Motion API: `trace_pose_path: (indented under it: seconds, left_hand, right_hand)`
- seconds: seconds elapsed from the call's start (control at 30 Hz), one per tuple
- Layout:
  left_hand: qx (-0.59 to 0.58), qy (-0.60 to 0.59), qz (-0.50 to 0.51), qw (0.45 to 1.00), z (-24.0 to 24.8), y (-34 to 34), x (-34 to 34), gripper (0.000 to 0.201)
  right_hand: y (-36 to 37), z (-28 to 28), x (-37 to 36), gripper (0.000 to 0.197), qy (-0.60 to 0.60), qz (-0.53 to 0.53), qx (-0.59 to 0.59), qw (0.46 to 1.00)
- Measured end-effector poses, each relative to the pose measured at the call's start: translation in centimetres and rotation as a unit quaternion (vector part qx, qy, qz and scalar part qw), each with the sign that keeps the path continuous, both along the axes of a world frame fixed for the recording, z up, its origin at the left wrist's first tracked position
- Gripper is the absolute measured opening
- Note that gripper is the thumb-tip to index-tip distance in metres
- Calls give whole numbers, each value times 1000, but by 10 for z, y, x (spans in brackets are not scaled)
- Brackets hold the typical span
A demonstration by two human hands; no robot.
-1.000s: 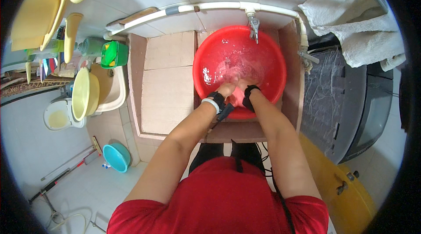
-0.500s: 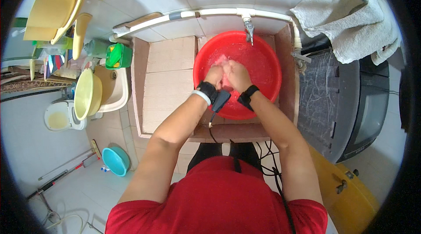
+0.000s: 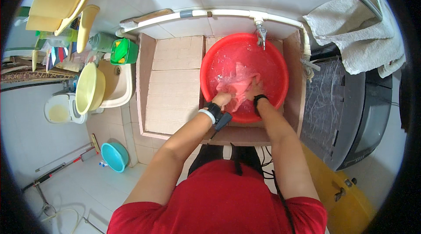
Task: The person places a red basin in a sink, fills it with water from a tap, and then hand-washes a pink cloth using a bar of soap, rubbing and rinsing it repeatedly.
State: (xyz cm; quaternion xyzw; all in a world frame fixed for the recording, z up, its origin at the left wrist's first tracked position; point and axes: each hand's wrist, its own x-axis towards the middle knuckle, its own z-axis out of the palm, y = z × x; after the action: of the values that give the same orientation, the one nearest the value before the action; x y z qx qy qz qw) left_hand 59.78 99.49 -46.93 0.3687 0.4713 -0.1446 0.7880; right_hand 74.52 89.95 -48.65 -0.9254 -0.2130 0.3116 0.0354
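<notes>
A pink cloth (image 3: pixel 239 86) lies spread and crumpled in the water of a large red basin (image 3: pixel 284 76). My left hand (image 3: pixel 223 98) is closed at the cloth's near left edge, fingers curled on the fabric. On the cloth's right side rests my right hand (image 3: pixel 254 89), its fingers stretched out and partly in the water. Both wrists wear black bands, and a dark box-shaped device (image 3: pixel 223 121) with a cable hangs at the left wrist. Above the basin's far rim juts a metal tap (image 3: pixel 261 34).
The basin stands inside a tiled trough (image 3: pixel 173 93) with raised walls. To the right are a dark appliance (image 3: pixel 346 111) and a hanging white towel (image 3: pixel 346 28). Leftward are a sink (image 3: pixel 128 86), a yellow basin (image 3: pixel 100 87), a green basket (image 3: pixel 133 52) and a blue basin (image 3: pixel 115 157).
My hands have moved apart and nearer to me. The cloth, bunched between them before, now lies spread in the water. The view has shifted slightly, moving the basin rightward in the picture.
</notes>
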Motion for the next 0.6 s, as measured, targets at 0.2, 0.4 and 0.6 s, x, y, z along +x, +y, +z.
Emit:
trace_pose_path:
  seconds: [0.2,0.4,0.6]
  left_hand:
    - [-14,36,151,988,-31,21,18,47]
    - [-133,-62,181,972,-21,86,27,29]
    - [60,-89,191,976,94,53,54,19]
  right_hand:
    - [57,99,-40,37,310,9,237,921]
    - [61,122,-44,21,396,33,359,844]
    - [65,121,-18,27,68,103,362,924]
